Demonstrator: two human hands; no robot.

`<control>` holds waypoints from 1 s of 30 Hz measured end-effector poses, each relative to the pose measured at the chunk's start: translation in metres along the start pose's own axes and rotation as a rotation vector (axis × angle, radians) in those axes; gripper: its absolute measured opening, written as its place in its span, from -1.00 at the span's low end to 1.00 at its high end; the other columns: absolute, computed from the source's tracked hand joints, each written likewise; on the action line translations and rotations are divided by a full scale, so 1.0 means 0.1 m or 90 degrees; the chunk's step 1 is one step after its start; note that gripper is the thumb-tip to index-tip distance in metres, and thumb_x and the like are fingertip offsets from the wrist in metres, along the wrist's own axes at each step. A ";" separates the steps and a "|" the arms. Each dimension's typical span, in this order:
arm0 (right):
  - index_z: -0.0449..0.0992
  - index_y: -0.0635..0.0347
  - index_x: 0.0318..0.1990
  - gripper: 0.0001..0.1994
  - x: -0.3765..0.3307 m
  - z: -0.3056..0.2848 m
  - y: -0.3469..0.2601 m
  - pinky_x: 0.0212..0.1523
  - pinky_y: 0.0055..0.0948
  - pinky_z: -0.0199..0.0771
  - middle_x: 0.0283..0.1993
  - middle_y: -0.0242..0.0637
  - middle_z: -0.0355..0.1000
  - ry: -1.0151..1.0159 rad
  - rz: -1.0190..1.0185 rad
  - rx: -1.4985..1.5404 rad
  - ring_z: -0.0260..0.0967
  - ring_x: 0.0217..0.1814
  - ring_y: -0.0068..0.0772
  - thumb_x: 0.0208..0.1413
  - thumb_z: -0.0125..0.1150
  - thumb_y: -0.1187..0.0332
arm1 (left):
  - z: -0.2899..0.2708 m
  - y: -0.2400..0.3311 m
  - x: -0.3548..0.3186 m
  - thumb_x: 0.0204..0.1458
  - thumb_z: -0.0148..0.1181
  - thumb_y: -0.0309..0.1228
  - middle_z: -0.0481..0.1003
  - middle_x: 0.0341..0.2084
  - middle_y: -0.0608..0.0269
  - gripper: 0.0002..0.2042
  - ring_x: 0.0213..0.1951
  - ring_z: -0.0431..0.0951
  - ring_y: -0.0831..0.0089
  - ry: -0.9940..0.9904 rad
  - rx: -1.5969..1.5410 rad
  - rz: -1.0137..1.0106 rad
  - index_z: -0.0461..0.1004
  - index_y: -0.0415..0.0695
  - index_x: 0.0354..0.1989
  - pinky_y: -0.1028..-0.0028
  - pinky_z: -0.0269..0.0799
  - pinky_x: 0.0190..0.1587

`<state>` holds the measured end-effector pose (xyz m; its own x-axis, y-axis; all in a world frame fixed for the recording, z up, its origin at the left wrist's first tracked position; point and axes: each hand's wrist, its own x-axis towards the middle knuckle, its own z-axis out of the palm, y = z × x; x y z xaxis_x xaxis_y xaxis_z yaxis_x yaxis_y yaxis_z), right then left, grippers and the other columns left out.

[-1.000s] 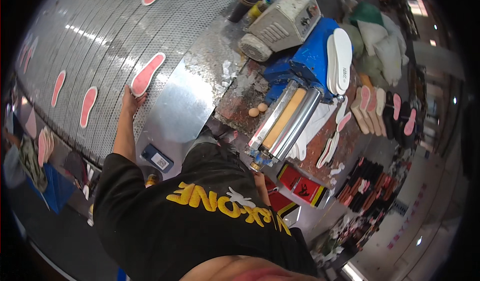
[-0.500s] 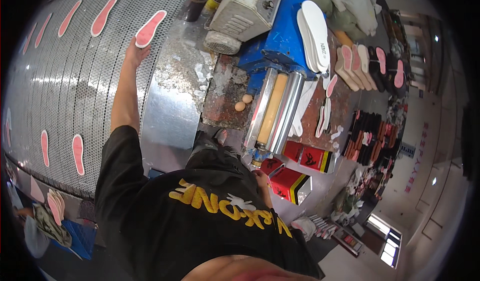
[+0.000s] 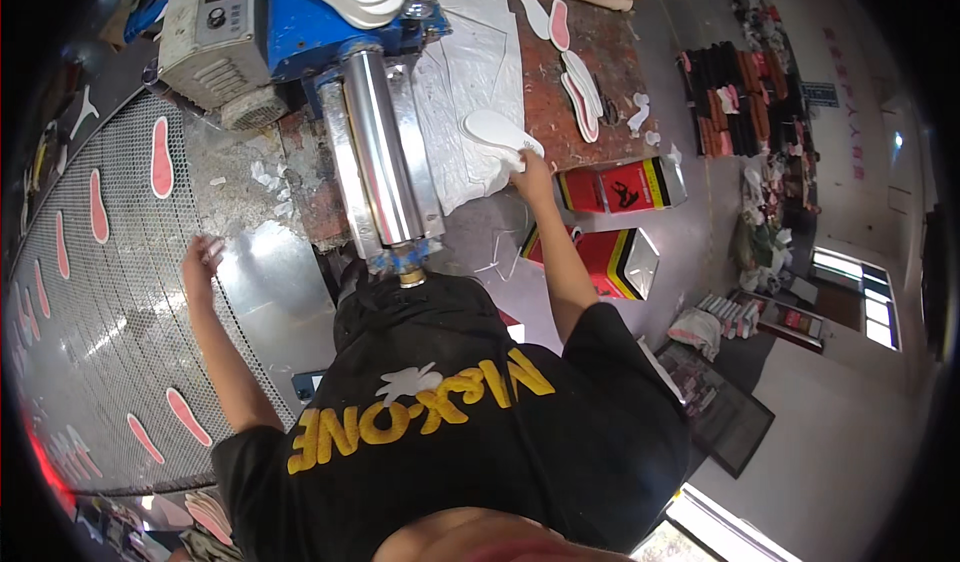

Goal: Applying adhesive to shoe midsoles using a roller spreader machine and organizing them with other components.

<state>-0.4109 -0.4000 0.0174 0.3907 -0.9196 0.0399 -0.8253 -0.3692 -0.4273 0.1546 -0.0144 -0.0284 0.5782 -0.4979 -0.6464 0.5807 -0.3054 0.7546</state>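
Right hand [image 3: 530, 169] clamped on a white insole [image 3: 497, 130] at one o'clock of the roller [image 3: 380, 152]; left hand [image 3: 203, 260] apparently empty, fingers spread, at nine o'clock.

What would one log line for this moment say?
left hand: open, over metal plate | right hand: gripping white insole | roller machine between them

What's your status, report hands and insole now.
Right hand grip on white insole, on the plastic sheet beside the roller. Left hand open, empty, over the metal plate at the mesh belt. Nothing in the way.
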 end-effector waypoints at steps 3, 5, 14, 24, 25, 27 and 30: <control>0.35 0.23 -0.10 -0.52 0.40 0.05 0.03 -0.04 -0.16 0.35 -0.02 -0.02 0.30 -0.042 0.043 -0.151 0.28 0.01 0.06 -0.29 0.31 0.39 | 0.47 -0.43 -0.81 0.09 -0.07 -0.10 0.43 -0.10 0.07 -0.57 -0.13 0.47 0.27 0.024 0.051 -0.068 0.33 -0.19 -0.02 0.44 0.36 -0.15; 0.34 0.23 -0.09 -0.50 0.52 0.09 0.07 -0.03 -0.13 0.34 0.01 0.00 0.26 -0.086 0.032 -0.154 0.25 0.03 0.10 -0.30 0.32 0.39 | 0.78 -0.64 -1.31 0.03 -0.04 -0.15 0.46 -0.16 0.09 -0.60 -0.19 0.49 0.29 0.053 0.083 -0.083 0.36 -0.17 -0.06 0.47 0.36 -0.18; 0.34 0.35 -0.03 -0.38 0.72 0.17 0.85 0.08 -0.21 0.23 0.03 0.07 0.24 -0.095 -0.136 0.071 0.20 0.07 0.06 -0.38 0.40 0.40 | 1.65 -1.19 -2.09 0.12 -0.05 -0.15 0.51 -0.30 0.29 -0.69 -0.30 0.51 0.52 0.115 0.120 -0.078 0.41 -0.11 -0.14 0.52 0.36 -0.25; 0.38 0.26 0.03 -0.42 0.74 -0.80 -0.25 0.09 -0.34 0.24 0.03 -0.05 0.28 -0.172 -0.276 0.408 0.25 0.07 -0.11 -0.29 0.33 0.39 | 2.11 -0.08 -2.32 -0.04 0.18 -0.42 0.47 -0.15 0.22 -0.63 -0.06 0.44 0.41 0.078 0.358 0.292 0.38 -0.20 -0.03 0.40 0.33 -0.03; 0.39 0.27 0.01 -0.43 0.76 -0.83 -0.41 0.09 -0.34 0.24 0.02 -0.05 0.29 -0.172 -0.329 0.399 0.25 0.07 -0.11 -0.29 0.33 0.39 | 2.22 0.11 -2.29 -0.07 0.20 -0.44 0.45 -0.10 0.21 -0.59 -0.01 0.41 0.39 0.045 0.385 0.323 0.36 -0.21 0.00 0.39 0.32 0.01; 0.40 0.28 -0.01 -0.45 0.75 -0.80 -0.78 0.09 -0.34 0.24 0.01 -0.05 0.31 -0.168 -0.385 0.384 0.26 0.07 -0.12 -0.29 0.33 0.38 | 2.40 0.44 -2.21 -0.11 0.22 -0.44 0.39 0.00 0.18 -0.52 0.06 0.36 0.33 -0.040 0.439 0.382 0.33 -0.16 0.06 0.39 0.29 0.06; 0.41 0.28 -0.03 -0.47 0.60 -0.71 -1.30 0.09 -0.33 0.24 -0.02 -0.06 0.33 -0.188 -0.472 0.358 0.25 0.09 -0.11 -0.28 0.32 0.38 | 2.54 0.76 -2.08 -0.17 0.27 -0.41 0.28 0.13 0.16 -0.39 0.13 0.29 0.26 -0.147 0.523 0.433 0.25 -0.07 0.15 0.33 0.20 0.14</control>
<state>-0.3091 -0.4161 0.1397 0.8820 -0.3806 0.2779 -0.0435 -0.6530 -0.7561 -0.0677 -0.1400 0.1919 0.4621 -0.8819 -0.0933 -0.4292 -0.3145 0.8467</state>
